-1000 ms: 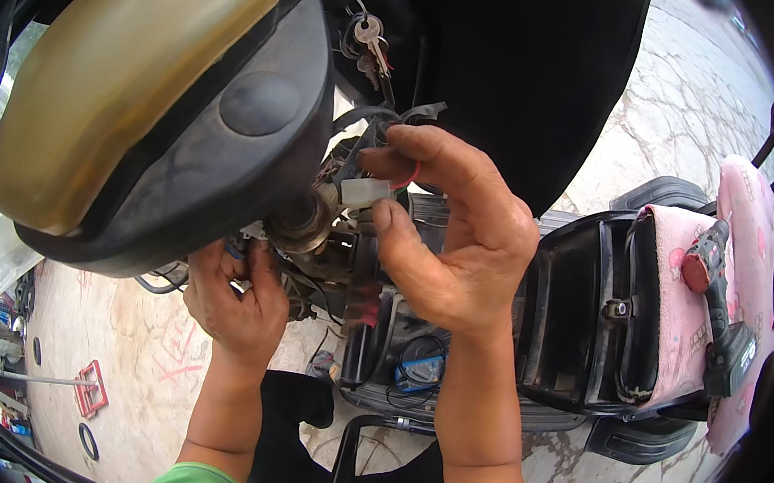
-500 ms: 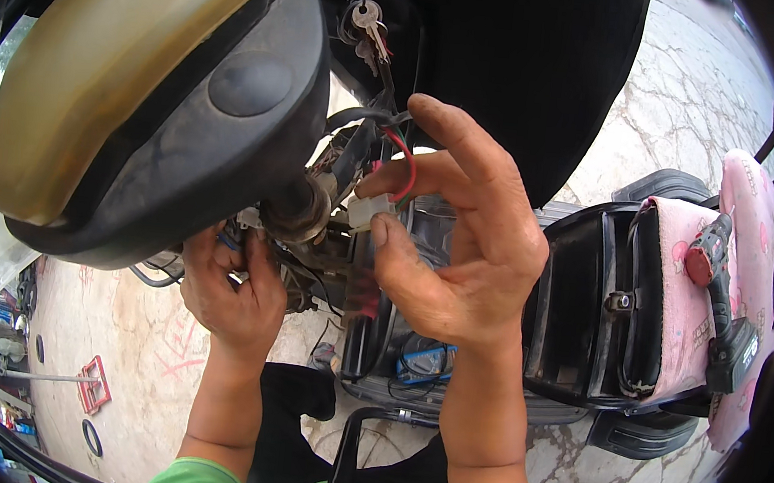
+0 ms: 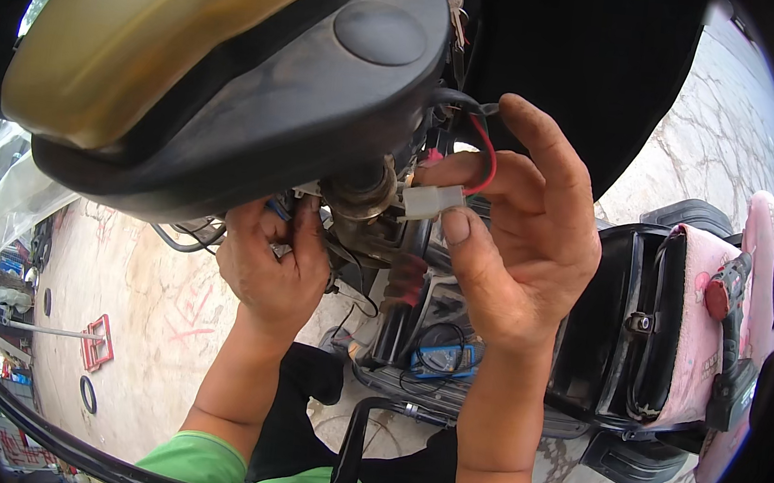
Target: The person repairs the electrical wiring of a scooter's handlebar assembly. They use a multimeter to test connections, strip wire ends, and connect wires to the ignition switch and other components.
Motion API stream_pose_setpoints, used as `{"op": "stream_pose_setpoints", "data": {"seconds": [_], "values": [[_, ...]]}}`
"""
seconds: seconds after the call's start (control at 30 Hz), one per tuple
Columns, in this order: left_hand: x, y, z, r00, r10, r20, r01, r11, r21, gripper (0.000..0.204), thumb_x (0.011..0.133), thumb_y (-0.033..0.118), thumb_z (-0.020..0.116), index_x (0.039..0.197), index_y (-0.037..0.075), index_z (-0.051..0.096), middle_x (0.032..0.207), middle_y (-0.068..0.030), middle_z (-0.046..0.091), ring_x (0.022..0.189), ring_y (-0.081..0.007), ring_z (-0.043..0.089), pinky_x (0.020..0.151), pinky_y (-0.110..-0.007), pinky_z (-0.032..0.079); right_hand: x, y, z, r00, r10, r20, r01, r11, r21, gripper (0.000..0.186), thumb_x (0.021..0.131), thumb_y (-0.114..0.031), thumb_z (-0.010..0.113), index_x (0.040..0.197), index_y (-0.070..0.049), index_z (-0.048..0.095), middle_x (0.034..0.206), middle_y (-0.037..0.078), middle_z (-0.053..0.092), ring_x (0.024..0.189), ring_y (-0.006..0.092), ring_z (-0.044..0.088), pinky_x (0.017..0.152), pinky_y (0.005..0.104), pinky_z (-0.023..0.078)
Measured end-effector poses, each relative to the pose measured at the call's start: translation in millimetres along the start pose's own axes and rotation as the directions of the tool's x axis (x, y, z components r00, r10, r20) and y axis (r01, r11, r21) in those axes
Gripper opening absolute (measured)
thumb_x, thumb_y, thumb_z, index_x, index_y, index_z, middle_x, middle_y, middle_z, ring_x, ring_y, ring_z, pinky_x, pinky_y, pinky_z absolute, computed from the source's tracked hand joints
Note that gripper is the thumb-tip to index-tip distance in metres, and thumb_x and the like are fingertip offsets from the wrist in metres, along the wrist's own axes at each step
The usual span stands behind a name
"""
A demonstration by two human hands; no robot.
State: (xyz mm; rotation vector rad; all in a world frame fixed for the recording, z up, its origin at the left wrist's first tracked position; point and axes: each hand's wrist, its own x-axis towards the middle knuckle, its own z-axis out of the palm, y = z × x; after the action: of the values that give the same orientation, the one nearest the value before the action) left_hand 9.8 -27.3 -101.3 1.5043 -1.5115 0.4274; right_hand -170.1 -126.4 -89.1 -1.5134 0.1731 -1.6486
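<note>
My right hand (image 3: 533, 228) pinches a white plastic wire connector (image 3: 434, 202) between thumb and finger, its index finger raised. A red wire (image 3: 487, 153) loops up from the connector's right end toward a black cable (image 3: 457, 99). Directly left of the connector is the metal steering column (image 3: 359, 188) of a small vehicle. Below the dark front housing (image 3: 259, 117), my left hand (image 3: 273, 263) has its fingertips closed beside the column. A bit of blue wire (image 3: 275, 209) shows at those fingers; what they grip is mostly hidden.
A yellowed lens (image 3: 145, 41) tops the housing, and keys (image 3: 455, 15) hang behind it. Black handlebar tubing (image 3: 354, 434) curves across in front of me. On the right, a cordless power tool (image 3: 727, 339) lies on a pink-covered seat (image 3: 692, 317). A blue box (image 3: 441, 360) sits on the footboard.
The view has shifted, so the housing and both hands appear farther right. The white connector lies more level and shows more of its length. Both hands keep their grip.
</note>
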Motion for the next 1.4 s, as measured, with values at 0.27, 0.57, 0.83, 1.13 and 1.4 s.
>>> {"op": "stream_pose_setpoints", "data": {"seconds": [0.27, 0.57, 0.83, 1.13, 1.4], "values": [[4, 6, 3, 0.997, -0.047, -0.058, 0.051, 0.997, 0.065, 0.049, 0.092, -0.012, 0.06, 0.138, -0.005, 0.045, 0.12, -0.0201, 0.064, 0.079, -0.0119, 0.067, 0.065, -0.021, 0.051, 0, 8, 7, 0.987, 0.118, -0.112, -0.102, 0.985, 0.139, 0.061, 0.093, 0.001, 0.069, 0.146, 0.01, 0.041, 0.111, 0.019, 0.072, 0.104, 0.0197, 0.07, 0.095, 0.0312, 0.054], [16, 10, 5, 0.993, 0.074, -0.089, -0.054, 0.976, 0.209, 0.033, 0.086, -0.011, 0.062, 0.118, -0.005, 0.062, 0.096, -0.0114, 0.072, 0.048, -0.0068, 0.05, 0.049, -0.026, 0.039, 6, 34, 9, 0.98, 0.127, -0.154, -0.074, 0.948, 0.311, 0.043, 0.095, 0.003, 0.067, 0.136, 0.007, 0.055, 0.108, 0.017, 0.073, 0.102, 0.0152, 0.067, 0.091, 0.0279, 0.053], [9, 8, 5, 0.996, -0.008, -0.09, 0.021, 0.989, 0.144, 0.04, 0.086, -0.013, 0.059, 0.125, -0.006, 0.054, 0.096, -0.0123, 0.071, 0.05, -0.0089, 0.055, 0.051, -0.024, 0.041, 8, 43, 19, 0.98, 0.079, -0.181, -0.04, 0.977, 0.211, 0.045, 0.093, 0.007, 0.066, 0.136, 0.008, 0.054, 0.114, 0.019, 0.072, 0.107, 0.018, 0.068, 0.094, 0.0312, 0.054], [10, 4, 3, 0.992, 0.057, -0.116, -0.035, 0.982, 0.185, 0.032, 0.092, -0.009, 0.063, 0.122, -0.007, 0.055, 0.067, -0.0058, 0.062, 0.053, -0.0069, 0.055, 0.054, -0.02, 0.042, 5, 38, 27, 0.989, 0.096, -0.112, -0.067, 0.969, 0.237, 0.051, 0.093, 0.007, 0.067, 0.141, 0.009, 0.048, 0.115, 0.02, 0.072, 0.108, 0.0186, 0.068, 0.094, 0.0313, 0.054], [11, 7, 1, 0.99, 0.105, -0.097, -0.081, 0.971, 0.226, 0.025, 0.092, -0.009, 0.063, 0.116, -0.006, 0.058, 0.061, -0.0046, 0.06, 0.054, -0.0068, 0.056, 0.056, -0.02, 0.042, 4, 37, 32, 0.988, 0.107, -0.109, -0.076, 0.963, 0.257, 0.053, 0.093, 0.007, 0.066, 0.142, 0.009, 0.046, 0.116, 0.02, 0.072, 0.108, 0.018, 0.068, 0.097, 0.0307, 0.053]]}}
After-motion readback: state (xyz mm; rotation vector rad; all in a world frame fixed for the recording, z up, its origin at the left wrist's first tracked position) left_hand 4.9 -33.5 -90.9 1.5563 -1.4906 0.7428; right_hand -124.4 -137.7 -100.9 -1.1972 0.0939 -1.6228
